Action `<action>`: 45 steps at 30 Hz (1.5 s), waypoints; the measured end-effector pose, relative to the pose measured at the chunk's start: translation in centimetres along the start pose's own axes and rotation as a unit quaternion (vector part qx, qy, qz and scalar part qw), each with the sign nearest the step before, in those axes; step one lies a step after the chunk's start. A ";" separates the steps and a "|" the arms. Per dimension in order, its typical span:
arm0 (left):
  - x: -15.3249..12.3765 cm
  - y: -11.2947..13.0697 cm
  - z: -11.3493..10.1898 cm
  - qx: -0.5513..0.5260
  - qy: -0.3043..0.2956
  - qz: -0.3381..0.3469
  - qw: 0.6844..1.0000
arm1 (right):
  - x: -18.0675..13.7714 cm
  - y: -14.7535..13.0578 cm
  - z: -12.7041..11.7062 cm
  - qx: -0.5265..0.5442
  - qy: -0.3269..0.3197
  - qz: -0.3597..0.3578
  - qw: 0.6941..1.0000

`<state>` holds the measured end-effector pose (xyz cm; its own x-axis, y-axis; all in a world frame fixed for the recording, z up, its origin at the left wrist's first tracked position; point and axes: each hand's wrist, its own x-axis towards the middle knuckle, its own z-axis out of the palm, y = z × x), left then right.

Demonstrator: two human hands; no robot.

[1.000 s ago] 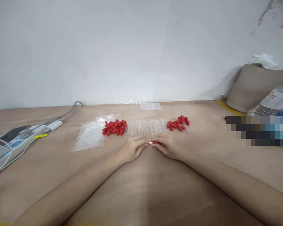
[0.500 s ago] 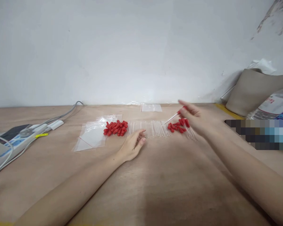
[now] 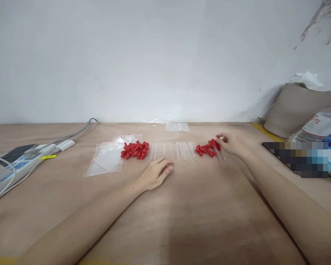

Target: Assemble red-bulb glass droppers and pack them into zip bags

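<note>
My left hand [image 3: 156, 173] rests on the table, fingers loosely apart and holding nothing, at the near ends of a row of thin clear tubes [image 3: 186, 151]. Beside that row on the left lies a heap of red rubber bulbs [image 3: 135, 150]. At the right, my right hand [image 3: 228, 143] pinches the red end of a dropper [image 3: 217, 144], a clear tube with a red bulb on it; the fingers partly cover it. It is low over a small group of red-bulbed droppers [image 3: 205, 150], whose clear tubes reach toward the lower right.
Clear zip bags [image 3: 107, 158] lie left of the red heap, and another small bag [image 3: 177, 127] lies near the wall. A power strip [image 3: 24, 162] with cables stands at the left. On the right are a plastic bottle [image 3: 320, 125] and a grey-brown rolled sheet [image 3: 287, 106].
My right hand has moved down and slightly right, bringing the dropper from above the tubes to the right-hand group. My left hand has stayed nearly in place, its fingers a little flatter.
</note>
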<state>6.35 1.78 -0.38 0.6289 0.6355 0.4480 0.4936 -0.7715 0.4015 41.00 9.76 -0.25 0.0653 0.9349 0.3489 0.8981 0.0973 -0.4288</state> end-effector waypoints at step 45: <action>6.6 0.4 0.1 0.272 -0.012 -0.214 0.938 | -5.4 -9.6 3.4 0.203 0.109 -0.152 0.961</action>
<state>10.73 5.68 2.64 0.3130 0.8946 0.3188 0.9334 -0.3517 0.0706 30.59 4.94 -0.86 -0.0435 0.7531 0.6564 0.6492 0.5207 -0.5544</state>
